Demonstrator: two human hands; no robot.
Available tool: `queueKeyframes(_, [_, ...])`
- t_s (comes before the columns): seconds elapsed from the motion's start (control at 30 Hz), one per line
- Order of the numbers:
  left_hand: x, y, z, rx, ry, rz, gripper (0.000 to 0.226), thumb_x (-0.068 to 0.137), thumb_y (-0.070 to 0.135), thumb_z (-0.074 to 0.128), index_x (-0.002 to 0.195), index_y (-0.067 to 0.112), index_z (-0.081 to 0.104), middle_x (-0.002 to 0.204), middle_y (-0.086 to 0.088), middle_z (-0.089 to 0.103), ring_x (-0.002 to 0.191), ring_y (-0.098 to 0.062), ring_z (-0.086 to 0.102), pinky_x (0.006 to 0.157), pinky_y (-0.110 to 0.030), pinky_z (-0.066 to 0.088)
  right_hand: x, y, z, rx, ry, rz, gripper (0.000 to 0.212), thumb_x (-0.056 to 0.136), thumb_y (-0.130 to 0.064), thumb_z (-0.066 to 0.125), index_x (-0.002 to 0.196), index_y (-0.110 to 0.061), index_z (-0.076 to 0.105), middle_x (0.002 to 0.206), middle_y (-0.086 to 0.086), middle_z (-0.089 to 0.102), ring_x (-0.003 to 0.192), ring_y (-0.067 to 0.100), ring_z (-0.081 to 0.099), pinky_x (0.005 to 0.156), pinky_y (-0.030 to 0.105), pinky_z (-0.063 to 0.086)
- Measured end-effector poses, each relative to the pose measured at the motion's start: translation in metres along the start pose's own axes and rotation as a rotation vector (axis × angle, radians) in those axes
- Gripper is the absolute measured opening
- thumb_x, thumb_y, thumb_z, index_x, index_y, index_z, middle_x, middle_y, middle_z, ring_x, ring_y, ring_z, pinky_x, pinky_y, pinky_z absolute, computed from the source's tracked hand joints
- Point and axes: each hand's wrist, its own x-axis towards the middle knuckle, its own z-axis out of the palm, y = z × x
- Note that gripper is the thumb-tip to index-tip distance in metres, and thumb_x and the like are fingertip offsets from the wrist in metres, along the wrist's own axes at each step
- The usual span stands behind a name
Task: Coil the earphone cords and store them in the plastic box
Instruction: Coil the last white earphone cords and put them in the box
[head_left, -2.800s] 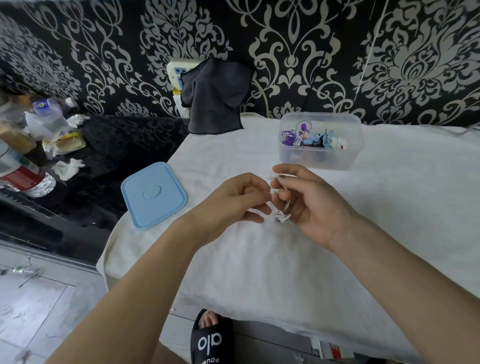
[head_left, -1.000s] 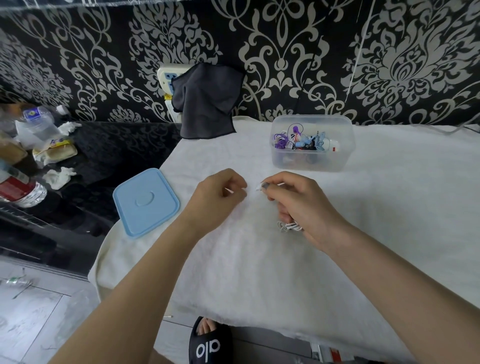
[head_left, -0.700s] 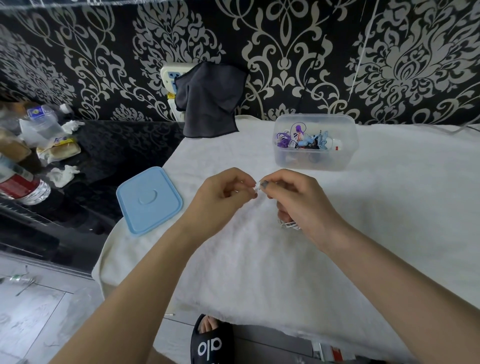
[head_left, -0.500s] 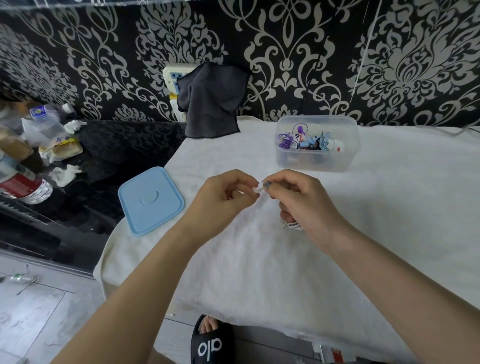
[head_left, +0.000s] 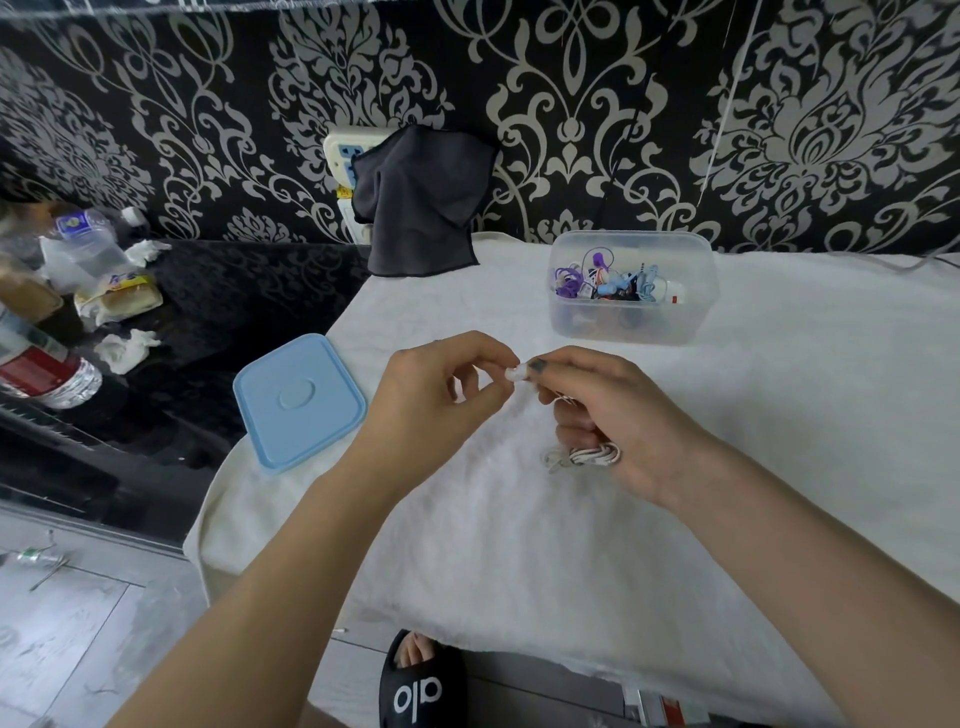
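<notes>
White earphone cord (head_left: 587, 456) pinched between both hands

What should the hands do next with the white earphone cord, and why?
Probably tuck the loose end, pinched between the left hand and right hand, around the coiled bundle the right hand holds. Then lift it to the open plastic box, whose lid lies aside.

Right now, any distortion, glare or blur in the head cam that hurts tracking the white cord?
Head view: wide-angle bending at the edges; soft even light, no glare. The white earphone cord under the right hand barely stands out from the white cloth; the left hand is sharp; bottles at left look soft.
</notes>
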Motion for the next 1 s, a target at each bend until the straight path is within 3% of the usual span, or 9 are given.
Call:
queueKeyframes(0.17, [0.0,-0.001,-0.005,0.005,-0.057,0.051,0.013,0.09,0.013,0.075,0.096,0.024,0.073,0.087,0.012,0.069,0.074,-0.014,0.057,0.067,-0.02,0.046,0.001,-0.005,-0.008,0.085,-0.134,0.117,0.007,0.085,-0.014,0.073,0.081,-0.013,0.068,0.071,0.0,0.047,0.05,0.01,0.021,0.042,0.021,0.017])
queueKeyframes(0.33, [0.001,-0.002,-0.007,-0.163,-0.134,-0.006,0.012,0.089,0.014,0.077,0.098,0.022,0.074,0.09,0.006,0.071,0.072,-0.015,0.058,0.075,-0.035,0.051,0.0,-0.011,-0.013,0.092,-0.227,0.18,0.031,0.062,-0.023,0.081,0.081,-0.013,0.059,0.068,-0.002,0.046,0.047,0.005,0.02,0.043,0.02,0.012])
queueKeyframes(0.43, [0.001,-0.002,-0.007,-0.217,-0.161,-0.026,0.009,0.089,0.015,0.077,0.098,0.017,0.076,0.081,0.01,0.069,0.074,-0.027,0.058,0.075,-0.034,0.051,-0.001,-0.012,-0.014,0.081,-0.25,0.201,0.023,0.067,-0.02,0.078,0.071,-0.014,0.057,0.065,-0.003,0.045,0.047,0.005,0.019,0.043,0.02,0.011])
queueKeyframes(0.53, [0.001,-0.001,-0.008,-0.262,-0.176,-0.034,0.008,0.089,0.014,0.078,0.096,0.013,0.077,0.08,0.009,0.07,0.075,-0.025,0.061,0.075,-0.027,0.052,-0.001,-0.012,-0.015,0.076,-0.243,0.209,0.022,0.078,-0.015,0.074,0.064,-0.015,0.057,0.064,-0.004,0.045,0.046,0.004,0.02,0.042,0.019,0.012])
queueKeyframes(0.63, [0.001,-0.001,-0.009,-0.315,-0.189,-0.051,0.01,0.088,0.022,0.08,0.096,0.017,0.077,0.089,-0.009,0.074,0.087,-0.039,0.066,0.085,-0.05,0.058,-0.002,-0.011,-0.014,0.091,-0.235,0.205,0.024,0.084,-0.012,0.071,0.065,-0.013,0.057,0.064,-0.003,0.043,0.045,0.004,0.019,0.042,0.019,0.012])
queueKeyframes(0.73, [0.001,-0.001,-0.011,-0.355,-0.207,-0.064,0.014,0.085,0.029,0.08,0.095,0.021,0.077,0.094,-0.021,0.073,0.094,-0.051,0.064,0.089,-0.066,0.052,-0.005,-0.012,-0.012,0.108,-0.255,0.208,0.019,0.075,-0.016,0.074,0.059,-0.014,0.063,0.063,-0.003,0.043,0.045,0.004,0.019,0.045,0.021,0.01])
queueKeyframes(0.8, [0.001,-0.001,-0.012,-0.391,-0.227,-0.096,0.008,0.087,0.017,0.08,0.094,0.016,0.076,0.095,-0.023,0.074,0.091,-0.048,0.066,0.09,-0.06,0.056,-0.005,-0.014,-0.011,0.093,-0.27,0.214,0.025,0.078,-0.015,0.071,0.055,-0.016,0.064,0.062,-0.004,0.041,0.045,0.004,0.019,0.047,0.022,0.01])
queueKeyframes(0.9, [0.0,-0.004,-0.014,-0.456,-0.305,-0.173,0.01,0.089,0.0,0.073,0.091,0.01,0.071,0.086,-0.019,0.072,0.077,-0.02,0.066,0.079,-0.032,0.056,-0.007,-0.014,-0.01,0.044,-0.295,0.231,0.031,0.082,-0.014,0.069,0.051,-0.018,0.065,0.06,-0.006,0.036,0.049,0.006,0.015,0.048,0.024,0.009])
queueKeyframes(1.0, [-0.001,-0.006,-0.015,-0.587,-0.412,-0.276,0.011,0.09,-0.002,0.071,0.091,0.005,0.064,0.091,-0.009,0.07,0.077,-0.011,0.064,0.076,-0.025,0.053,-0.009,-0.011,-0.007,0.065,-0.336,0.252,0.023,0.077,-0.019,0.069,0.053,-0.017,0.068,0.062,-0.005,0.036,0.048,0.006,0.015,0.048,0.023,0.009])
